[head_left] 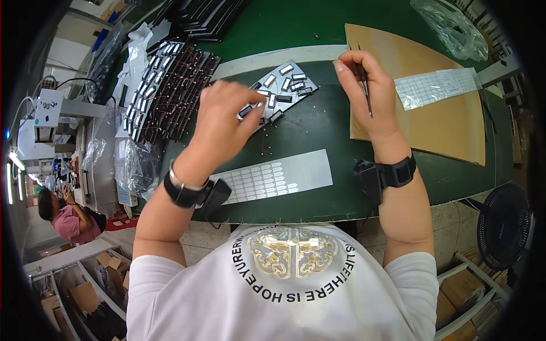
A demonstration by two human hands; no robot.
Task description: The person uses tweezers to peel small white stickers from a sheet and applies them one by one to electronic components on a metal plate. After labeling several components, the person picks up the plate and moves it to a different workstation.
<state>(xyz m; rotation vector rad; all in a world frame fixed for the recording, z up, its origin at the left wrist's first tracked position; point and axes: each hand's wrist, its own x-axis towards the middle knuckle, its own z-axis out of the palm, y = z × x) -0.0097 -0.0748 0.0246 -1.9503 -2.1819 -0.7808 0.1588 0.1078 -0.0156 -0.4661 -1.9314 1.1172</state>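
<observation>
My left hand (223, 122) hovers at the near left edge of a tilted silvery sheet (301, 77) strewn with several small black parts with white faces (270, 80). Its thumb and index finger are closed together, and a small pale bit shows at the tips; I cannot make out what it is. Raised to the right of these parts, my right hand (372, 94) grips slim dark tweezers (365, 91) upright between its fingers. Nearer to me lies a translucent sheet of silver stickers (267, 179), with its right part bare.
At the left stands a stack of black strips (185, 85) with white-faced parts and thin red wires. Brown cardboard (438, 122) lies at the right under another sticker sheet (438, 88). Clear plastic bags (455, 28) are at the back right. A person in pink (77, 221) sits far left.
</observation>
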